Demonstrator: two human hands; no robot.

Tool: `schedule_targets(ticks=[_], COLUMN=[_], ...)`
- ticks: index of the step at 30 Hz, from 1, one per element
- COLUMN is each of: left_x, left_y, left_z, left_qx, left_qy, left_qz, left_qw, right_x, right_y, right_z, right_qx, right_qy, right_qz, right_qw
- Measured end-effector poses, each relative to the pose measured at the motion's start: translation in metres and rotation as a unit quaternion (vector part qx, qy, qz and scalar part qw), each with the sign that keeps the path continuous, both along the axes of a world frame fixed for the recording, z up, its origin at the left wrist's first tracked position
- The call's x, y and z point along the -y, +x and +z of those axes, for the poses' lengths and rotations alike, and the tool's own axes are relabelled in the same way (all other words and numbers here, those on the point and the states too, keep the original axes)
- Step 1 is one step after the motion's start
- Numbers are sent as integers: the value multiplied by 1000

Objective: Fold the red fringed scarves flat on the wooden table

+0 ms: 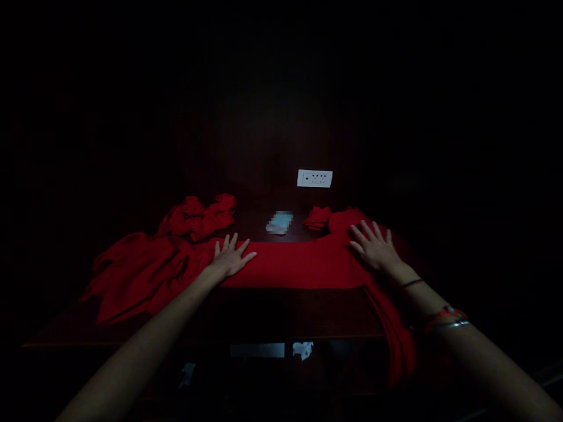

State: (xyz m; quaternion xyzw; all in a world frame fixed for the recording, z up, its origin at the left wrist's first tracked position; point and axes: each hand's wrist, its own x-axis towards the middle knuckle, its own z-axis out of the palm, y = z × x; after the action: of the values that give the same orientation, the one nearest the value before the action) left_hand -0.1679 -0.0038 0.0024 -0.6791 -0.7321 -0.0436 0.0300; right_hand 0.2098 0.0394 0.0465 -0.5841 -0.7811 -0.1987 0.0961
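A long red cloth (294,265) lies across a dark wooden table (285,310), flat and smooth in the middle. On its left part rests my left hand (230,259), fingers spread and palm down. My right hand (375,246) is flat on the right part of the cloth, its fingers also apart. To the left the cloth bunches into a crumpled heap, and at the right it hangs over the table's front edge in folds.
More crumpled red fabric (197,217) lies at the back left, and a small folded red piece (317,218) at the back right. Between them is a pale blurred item (280,223). A white socket panel (315,178) is on the wall. Pale objects show beneath the table; surroundings are very dark.
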Motion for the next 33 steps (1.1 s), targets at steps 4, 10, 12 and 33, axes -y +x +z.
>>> schedule_targets(ticks=[4, 10, 12, 33], left_x=[-15, -24, -24, -17], left_y=[47, 49, 44, 45], left_z=[-2, -16, -17, -10], left_qx=[41, 42, 41, 54], left_qy=[-8, -47, -45, -52], left_qz=[-59, -42, -43, -26], left_qw=[997, 997, 997, 997], right_x=[16, 1, -10, -40], right_y=[-88, -72, -34, 53], right_z=[-13, -40, -37, 0], right_qx=[39, 64, 52, -118], right_qy=[-13, -42, -26, -50], right_qz=[182, 117, 51, -81], right_qw=[982, 990, 997, 988])
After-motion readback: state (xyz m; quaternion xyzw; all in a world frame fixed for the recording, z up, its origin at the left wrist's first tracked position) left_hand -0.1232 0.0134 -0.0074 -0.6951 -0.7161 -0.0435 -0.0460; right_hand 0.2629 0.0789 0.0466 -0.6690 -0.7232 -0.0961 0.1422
